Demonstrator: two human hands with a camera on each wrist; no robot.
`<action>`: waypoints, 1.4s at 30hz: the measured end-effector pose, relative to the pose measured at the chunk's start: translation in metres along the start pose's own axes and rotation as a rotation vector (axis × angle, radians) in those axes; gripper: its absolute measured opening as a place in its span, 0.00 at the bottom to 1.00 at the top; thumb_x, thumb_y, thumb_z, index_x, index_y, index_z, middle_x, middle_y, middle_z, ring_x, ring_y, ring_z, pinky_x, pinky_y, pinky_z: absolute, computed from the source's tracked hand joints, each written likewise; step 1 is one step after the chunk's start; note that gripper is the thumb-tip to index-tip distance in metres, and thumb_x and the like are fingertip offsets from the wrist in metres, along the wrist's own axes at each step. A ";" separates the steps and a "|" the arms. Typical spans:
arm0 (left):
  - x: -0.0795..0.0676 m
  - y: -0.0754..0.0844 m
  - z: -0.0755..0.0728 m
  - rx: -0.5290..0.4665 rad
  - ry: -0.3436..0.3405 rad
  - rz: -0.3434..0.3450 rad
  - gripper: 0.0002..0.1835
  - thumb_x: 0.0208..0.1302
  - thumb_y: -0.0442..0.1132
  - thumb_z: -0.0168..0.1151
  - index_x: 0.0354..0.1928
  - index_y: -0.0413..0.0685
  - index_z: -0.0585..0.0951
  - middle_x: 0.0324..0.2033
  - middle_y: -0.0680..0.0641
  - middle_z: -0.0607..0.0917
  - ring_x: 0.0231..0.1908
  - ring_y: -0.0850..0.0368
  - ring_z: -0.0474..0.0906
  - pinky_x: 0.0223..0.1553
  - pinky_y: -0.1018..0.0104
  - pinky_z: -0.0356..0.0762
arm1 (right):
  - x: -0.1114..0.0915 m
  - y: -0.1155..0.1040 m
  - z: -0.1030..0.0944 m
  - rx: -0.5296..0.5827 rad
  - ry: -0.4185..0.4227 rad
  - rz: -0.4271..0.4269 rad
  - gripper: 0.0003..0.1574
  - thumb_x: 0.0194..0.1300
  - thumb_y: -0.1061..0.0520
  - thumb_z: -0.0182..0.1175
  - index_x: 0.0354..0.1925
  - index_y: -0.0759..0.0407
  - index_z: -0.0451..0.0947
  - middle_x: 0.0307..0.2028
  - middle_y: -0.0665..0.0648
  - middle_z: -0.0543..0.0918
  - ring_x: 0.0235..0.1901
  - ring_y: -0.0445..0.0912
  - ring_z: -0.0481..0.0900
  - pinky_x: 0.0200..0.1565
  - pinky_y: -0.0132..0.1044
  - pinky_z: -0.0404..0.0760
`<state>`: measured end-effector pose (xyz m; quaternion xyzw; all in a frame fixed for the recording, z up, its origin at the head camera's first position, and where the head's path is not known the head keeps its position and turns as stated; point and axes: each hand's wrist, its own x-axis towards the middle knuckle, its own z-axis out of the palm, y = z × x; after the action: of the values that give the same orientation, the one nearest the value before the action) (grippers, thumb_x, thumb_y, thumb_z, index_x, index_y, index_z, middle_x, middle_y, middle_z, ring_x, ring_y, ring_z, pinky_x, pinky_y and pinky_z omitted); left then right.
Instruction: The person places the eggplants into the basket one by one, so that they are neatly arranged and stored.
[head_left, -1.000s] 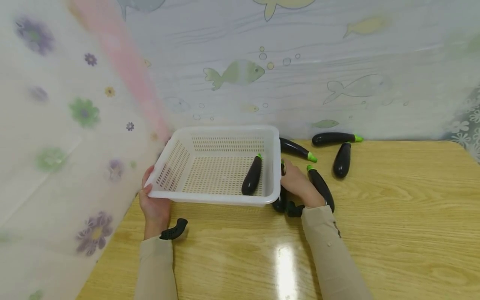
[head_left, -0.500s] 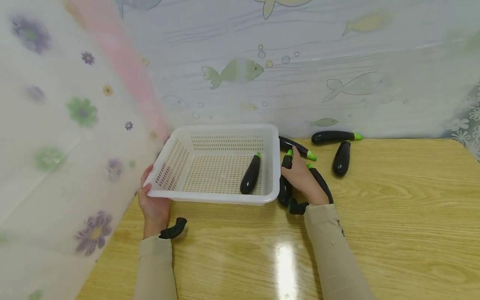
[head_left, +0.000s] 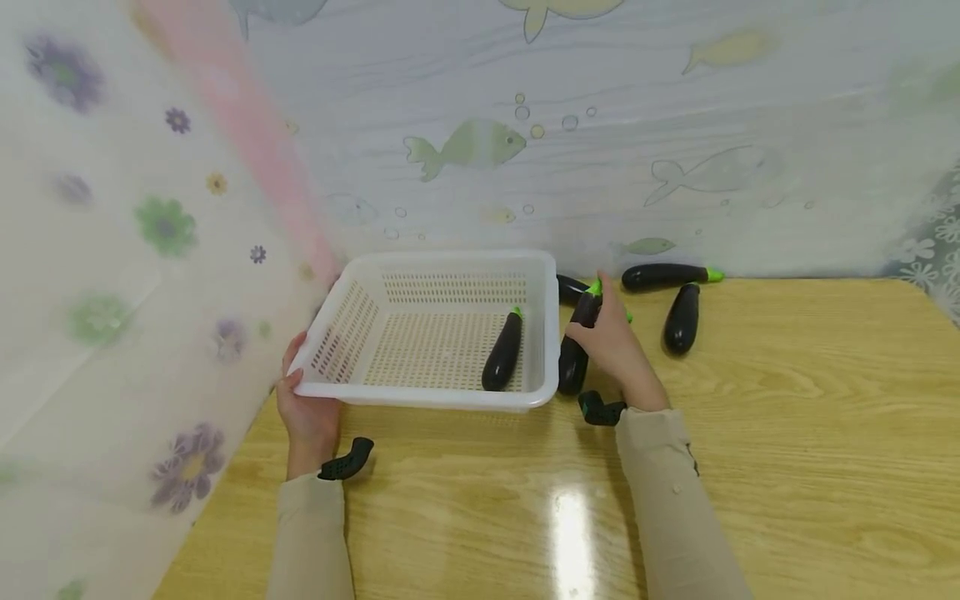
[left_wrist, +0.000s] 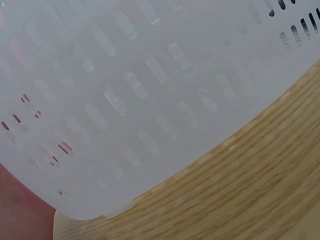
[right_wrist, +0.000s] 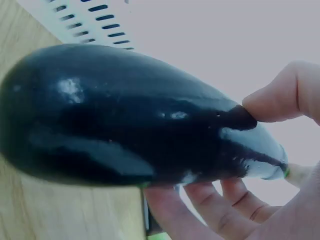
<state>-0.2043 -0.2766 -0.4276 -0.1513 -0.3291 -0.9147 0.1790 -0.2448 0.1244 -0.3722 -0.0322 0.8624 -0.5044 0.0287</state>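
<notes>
A white perforated plastic basket (head_left: pixel 442 398) stands on the table's left side with one dark eggplant (head_left: pixel 503 350) lying inside it. My left hand (head_left: pixel 309 412) grips its near left corner, thumb over the rim; the basket's slotted wall (left_wrist: pixel 150 100) fills most of the left wrist view. Just right of the basket, my right hand (head_left: pixel 615 342) holds another eggplant (head_left: pixel 573 358) near its green stem end. In the right wrist view, the thumb (right_wrist: pixel 280 97) is on one side of this eggplant (right_wrist: pixel 125 115) and several fingers are on the other.
An eggplant (head_left: pixel 570 289) lies behind the held one, partly covered. Farther right are two more, one along the wall (head_left: pixel 663 277) and one pointing toward me (head_left: pixel 682 321). A printed curtain backs the wooden table (head_left: pixel 810 417).
My right hand has taken hold of the eggplant beside the basket and raised it slightly, moving away from me. The eggplant formerly visible beside my right wrist is now hidden. The left hand stays put.
</notes>
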 end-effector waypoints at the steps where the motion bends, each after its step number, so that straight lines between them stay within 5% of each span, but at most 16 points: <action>1: 0.000 0.000 0.000 -0.006 0.006 -0.001 0.39 0.48 0.35 0.54 0.65 0.40 0.53 0.61 0.36 0.58 0.57 0.42 0.57 0.54 0.51 0.53 | -0.001 -0.001 0.000 0.008 0.004 -0.002 0.57 0.55 0.55 0.52 0.68 0.43 0.23 0.67 0.63 0.38 0.61 0.60 0.52 0.54 0.57 0.58; 8: 0.002 -0.001 0.000 0.013 -0.009 0.007 0.41 0.48 0.36 0.55 0.65 0.40 0.51 0.63 0.36 0.55 0.60 0.43 0.54 0.57 0.51 0.46 | -0.002 -0.007 -0.004 0.053 0.035 0.022 0.58 0.55 0.56 0.53 0.67 0.41 0.22 0.64 0.66 0.51 0.59 0.59 0.59 0.51 0.53 0.65; 15: 0.003 0.000 -0.003 -0.010 -0.010 0.001 0.41 0.47 0.35 0.56 0.65 0.40 0.52 0.62 0.36 0.57 0.58 0.43 0.56 0.55 0.51 0.51 | -0.004 -0.010 -0.006 0.019 0.113 -0.003 0.58 0.56 0.49 0.55 0.67 0.38 0.23 0.51 0.64 0.69 0.47 0.54 0.70 0.42 0.48 0.69; 23: 0.004 0.000 0.001 -0.011 -0.006 -0.002 0.40 0.45 0.36 0.58 0.64 0.41 0.56 0.63 0.36 0.55 0.59 0.43 0.56 0.55 0.52 0.50 | -0.005 -0.014 -0.010 0.049 0.242 -0.064 0.56 0.56 0.46 0.55 0.67 0.33 0.25 0.51 0.60 0.67 0.42 0.52 0.73 0.36 0.43 0.70; 42: 0.001 -0.001 -0.004 0.018 0.006 -0.009 0.44 0.45 0.37 0.59 0.66 0.41 0.51 0.63 0.38 0.55 0.61 0.43 0.51 0.59 0.50 0.43 | -0.018 -0.022 -0.019 0.231 0.569 -0.197 0.51 0.58 0.48 0.54 0.66 0.29 0.31 0.51 0.56 0.69 0.45 0.47 0.70 0.38 0.41 0.67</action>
<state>-0.2059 -0.2791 -0.4307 -0.1454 -0.3373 -0.9130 0.1773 -0.2278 0.1314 -0.3431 0.0301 0.7654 -0.5882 -0.2593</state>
